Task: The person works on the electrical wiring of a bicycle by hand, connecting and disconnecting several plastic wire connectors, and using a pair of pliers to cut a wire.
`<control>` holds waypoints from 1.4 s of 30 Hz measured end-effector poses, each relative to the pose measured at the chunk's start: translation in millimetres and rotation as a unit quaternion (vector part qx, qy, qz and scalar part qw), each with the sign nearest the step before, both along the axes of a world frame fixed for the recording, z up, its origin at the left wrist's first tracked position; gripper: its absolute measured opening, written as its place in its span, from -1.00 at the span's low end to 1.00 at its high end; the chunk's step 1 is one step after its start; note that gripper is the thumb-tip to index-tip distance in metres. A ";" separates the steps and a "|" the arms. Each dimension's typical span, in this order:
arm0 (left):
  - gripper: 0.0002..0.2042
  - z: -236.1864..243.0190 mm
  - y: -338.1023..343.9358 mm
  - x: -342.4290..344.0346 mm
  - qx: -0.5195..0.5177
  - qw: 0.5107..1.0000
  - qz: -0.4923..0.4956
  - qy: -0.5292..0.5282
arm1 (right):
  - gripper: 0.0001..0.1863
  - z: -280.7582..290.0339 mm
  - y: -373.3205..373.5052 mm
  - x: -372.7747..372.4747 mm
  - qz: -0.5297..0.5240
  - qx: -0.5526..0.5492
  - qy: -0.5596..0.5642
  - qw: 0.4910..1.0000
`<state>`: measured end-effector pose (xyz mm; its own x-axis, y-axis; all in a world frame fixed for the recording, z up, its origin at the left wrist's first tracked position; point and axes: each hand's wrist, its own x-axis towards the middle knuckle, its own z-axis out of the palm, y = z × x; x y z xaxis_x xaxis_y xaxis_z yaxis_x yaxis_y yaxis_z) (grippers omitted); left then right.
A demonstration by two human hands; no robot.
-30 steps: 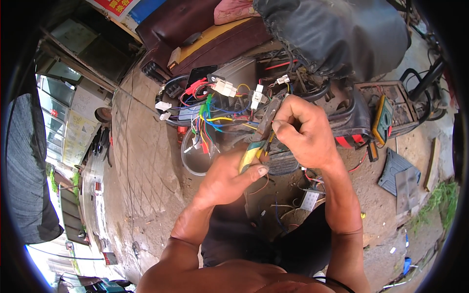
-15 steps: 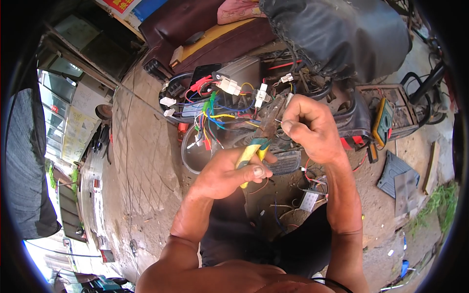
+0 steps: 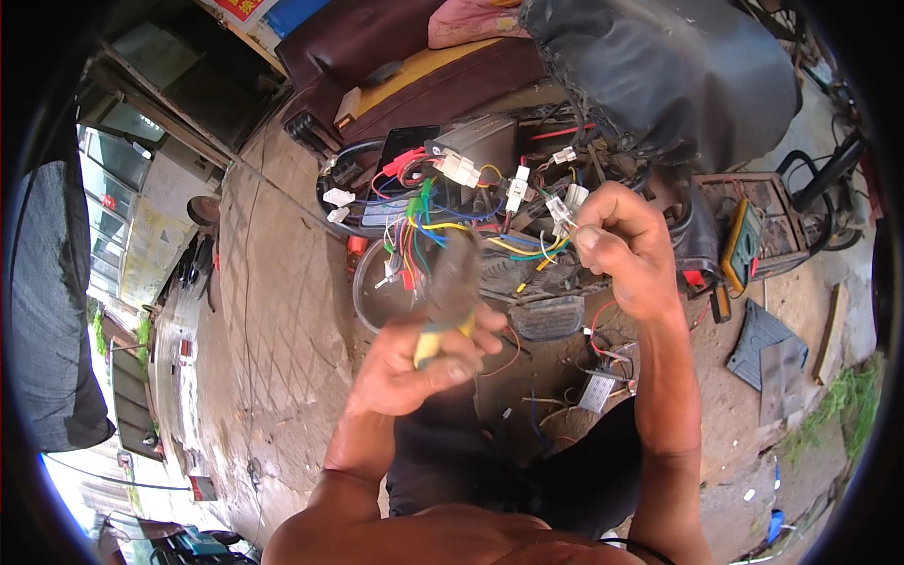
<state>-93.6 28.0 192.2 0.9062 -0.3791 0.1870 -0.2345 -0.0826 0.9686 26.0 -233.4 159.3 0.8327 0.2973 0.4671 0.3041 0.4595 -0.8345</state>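
Observation:
My left hand [image 3: 388,369] is closed on a pair of pliers [image 3: 431,347] with yellow and green handles; the dark jaws are smeared by motion. My right hand [image 3: 629,252] is held up in a pinch, with a thin pale wire between thumb and forefinger. Right beside those fingertips is a white plug connector [image 3: 559,215]. A harness of coloured wires [image 3: 443,226] spreads to the left, with more white connectors [image 3: 459,169] and green sleeves [image 3: 412,205] on it. Loose yellow wire ends [image 3: 540,266] hang below the connector near my right hand.
Beneath the wires is an open vehicle frame [image 3: 508,273] with a grey metal box [image 3: 485,139]. A round basin [image 3: 367,292] stands at its left. On the right lies a yellow-green meter [image 3: 741,247]. A black seat [image 3: 659,75] and a maroon sofa [image 3: 414,85] are behind.
The pliers have moved left and down with my left hand, away from my right hand. My right hand has shifted slightly right, and the white connector beside it has come into view.

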 end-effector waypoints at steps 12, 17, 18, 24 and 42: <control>-0.70 -275.1 -23.0 -27.1 0.504 0.830 -0.214 0.105 | -0.91 -6.0 23.6 -1.5 -0.154 0.037 -0.164 0.974; -0.69 -512.2 5.8 -76.6 0.461 0.864 -0.184 0.081 | -0.87 0.4 21.4 -6.2 -0.137 0.025 -0.114 0.984; -0.71 -538.5 27.2 -91.9 0.446 0.884 -0.136 0.029 | -0.87 9.8 32.6 -9.0 -0.122 0.028 -0.131 0.983; -0.72 -425.0 -19.5 -69.4 0.545 0.755 -0.290 0.220 | -0.89 -6.1 21.1 -4.5 -0.225 -0.030 -0.192 0.955; -0.77 -8.8 62.5 -15.5 0.132 0.952 0.151 -0.233 | -0.90 28.9 29.6 6.0 -0.201 -0.068 -0.232 0.949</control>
<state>-109.1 90.5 183.4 0.8237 -0.2035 0.5293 -0.5598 -0.4404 0.7019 32.0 -203.8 188.2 0.6049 0.0819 0.7921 0.7820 0.1263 -0.6103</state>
